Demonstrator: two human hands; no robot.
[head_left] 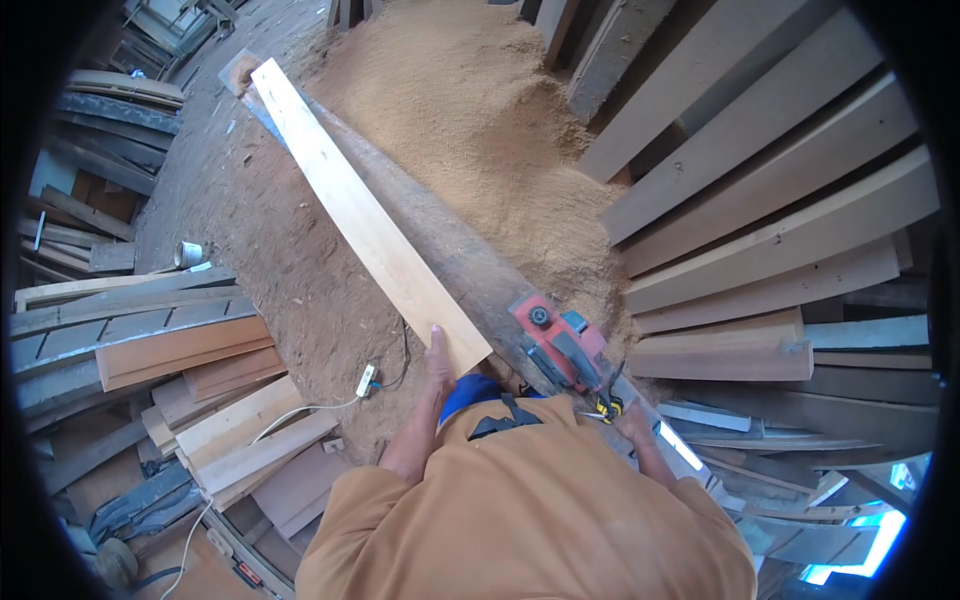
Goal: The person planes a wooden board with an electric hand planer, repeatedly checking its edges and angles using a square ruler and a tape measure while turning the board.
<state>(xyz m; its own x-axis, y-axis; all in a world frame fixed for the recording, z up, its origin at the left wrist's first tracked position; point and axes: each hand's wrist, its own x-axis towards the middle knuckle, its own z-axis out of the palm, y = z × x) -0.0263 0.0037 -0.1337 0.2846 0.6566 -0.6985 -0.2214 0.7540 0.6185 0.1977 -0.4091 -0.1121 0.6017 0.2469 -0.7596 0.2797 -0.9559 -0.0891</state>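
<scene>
A long pale wooden board slants across the view, its near end by my waist. My left hand grips that near end at its left edge, thumb on top and the other fingers hidden. Beside the board a red and black electric planer rests on a thick, worn timber beam. Just behind the planer, my right hand is closed at a small yellow-and-black tool. A thin piece sticks out from the tool; its exact kind is too small to make out.
Sawdust is heaped beyond the beam. Stacked planks line the right side, and more offcuts lie at left. A white socket block with a cable sits on the dirt floor. A small tub stands farther left.
</scene>
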